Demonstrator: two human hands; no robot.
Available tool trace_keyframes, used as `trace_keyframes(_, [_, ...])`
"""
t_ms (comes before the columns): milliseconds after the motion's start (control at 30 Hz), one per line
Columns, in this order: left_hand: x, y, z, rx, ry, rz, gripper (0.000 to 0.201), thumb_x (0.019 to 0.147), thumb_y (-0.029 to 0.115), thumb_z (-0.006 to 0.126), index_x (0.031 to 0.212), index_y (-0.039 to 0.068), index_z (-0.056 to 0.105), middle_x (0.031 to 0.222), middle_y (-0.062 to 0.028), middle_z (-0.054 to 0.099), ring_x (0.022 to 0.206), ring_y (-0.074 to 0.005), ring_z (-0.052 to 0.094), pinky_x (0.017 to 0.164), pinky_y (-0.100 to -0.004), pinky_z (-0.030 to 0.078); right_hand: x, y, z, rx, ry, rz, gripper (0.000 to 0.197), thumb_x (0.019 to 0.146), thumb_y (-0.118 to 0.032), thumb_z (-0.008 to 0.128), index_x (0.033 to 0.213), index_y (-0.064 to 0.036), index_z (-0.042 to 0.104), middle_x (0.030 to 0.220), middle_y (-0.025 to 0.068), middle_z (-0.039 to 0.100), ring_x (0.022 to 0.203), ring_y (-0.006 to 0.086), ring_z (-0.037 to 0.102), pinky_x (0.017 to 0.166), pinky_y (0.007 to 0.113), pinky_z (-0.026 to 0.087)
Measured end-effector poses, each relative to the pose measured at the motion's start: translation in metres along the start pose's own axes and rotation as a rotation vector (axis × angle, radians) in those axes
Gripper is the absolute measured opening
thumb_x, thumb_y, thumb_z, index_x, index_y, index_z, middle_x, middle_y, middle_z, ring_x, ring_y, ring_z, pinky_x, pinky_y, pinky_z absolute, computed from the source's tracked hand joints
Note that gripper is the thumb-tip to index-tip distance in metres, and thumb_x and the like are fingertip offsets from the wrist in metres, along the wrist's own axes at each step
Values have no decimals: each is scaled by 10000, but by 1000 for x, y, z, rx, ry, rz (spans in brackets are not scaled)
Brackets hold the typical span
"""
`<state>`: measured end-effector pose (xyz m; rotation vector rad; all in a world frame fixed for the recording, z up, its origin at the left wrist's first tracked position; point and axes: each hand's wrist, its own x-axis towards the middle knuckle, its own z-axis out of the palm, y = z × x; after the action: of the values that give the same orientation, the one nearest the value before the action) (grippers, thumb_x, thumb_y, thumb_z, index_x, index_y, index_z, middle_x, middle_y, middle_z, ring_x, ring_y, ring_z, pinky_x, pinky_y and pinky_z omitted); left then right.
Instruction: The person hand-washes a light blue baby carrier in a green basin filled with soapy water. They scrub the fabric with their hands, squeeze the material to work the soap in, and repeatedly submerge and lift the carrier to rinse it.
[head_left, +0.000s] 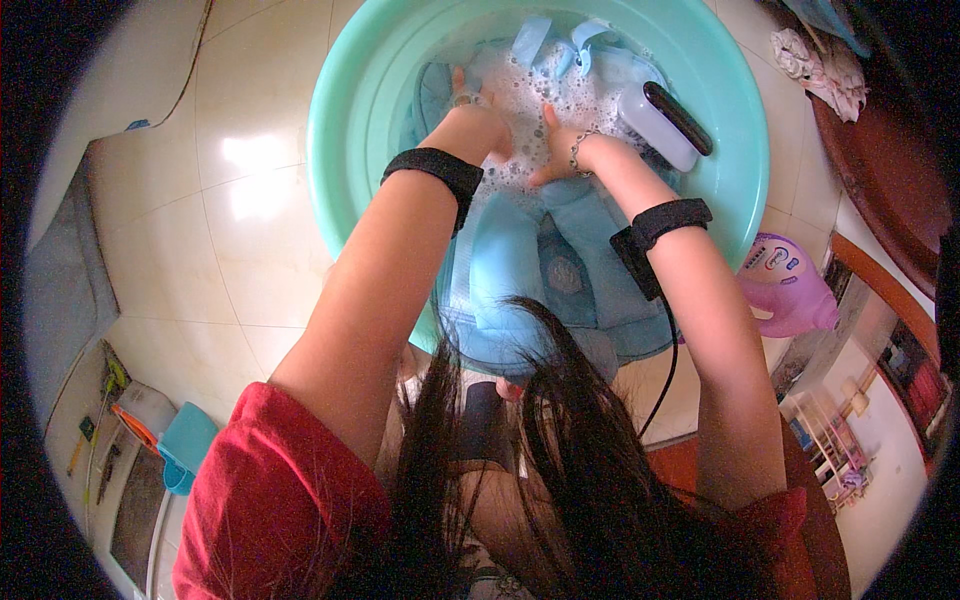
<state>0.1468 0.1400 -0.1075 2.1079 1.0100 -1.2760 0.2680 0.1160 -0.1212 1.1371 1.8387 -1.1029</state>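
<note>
A light-blue padded fabric article (505, 270) with straps, resembling a backpack, lies soaking in a round mint-green tub (350, 140). White suds (535, 95) cover the water in the tub's middle. My left hand (478, 118) dips into the foam at the left, fingers apart and partly under suds. Opposite it, my right hand (562, 148) has thumb and fingers spread over the wet fabric, holding nothing visible. Pale-blue strap ends (592, 38) stick out of the foam at the far side. Right of my right hand, a white object with a long black strip (665, 125) rests inside the tub.
A purple plastic bottle (785, 290) stands by the tub's right side. Shiny beige floor tiles (255, 240) stretch to the left. At lower left is a turquoise container (187, 445). A crumpled pale cloth (820, 75) hangs by dark-red furniture (880, 170). Loose hair hides the tub's near edge.
</note>
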Motion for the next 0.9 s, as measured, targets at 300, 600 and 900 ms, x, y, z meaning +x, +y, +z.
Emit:
trace_keyframes(300, [-1, -1, 0, -11, 12, 0, 560, 734, 340, 475, 1241, 149, 334, 1348, -88, 157, 1260, -238, 9, 881, -620, -104, 3, 3, 3, -11, 22, 6, 1245, 569, -548, 637, 1161, 111, -238, 1084, 264, 456, 1001, 318, 470, 841, 295, 382])
trace_keyframes(600, [-13, -3, -6, 2, -32, 45, 568, 730, 336, 478, 1244, 147, 328, 1346, -88, 161, 1260, -236, 10, 894, -609, -97, 2, 2, 3, 27, 18, 19, 1251, 565, -520, 657, 1158, 97, -256, 1069, 256, 471, 974, 305, 490, 825, 294, 393])
trace_keyframes(900, [-1, 0, 0, -14, 37, 13, 570, 730, 332, 476, 1246, 142, 324, 1347, -86, 158, 1260, -236, 13, 901, -603, -94, -5, 0, -2, 9, -2, -20, 1230, 585, -507, 648, 1156, 98, -257, 1075, 256, 467, 968, 311, 493, 824, 296, 395])
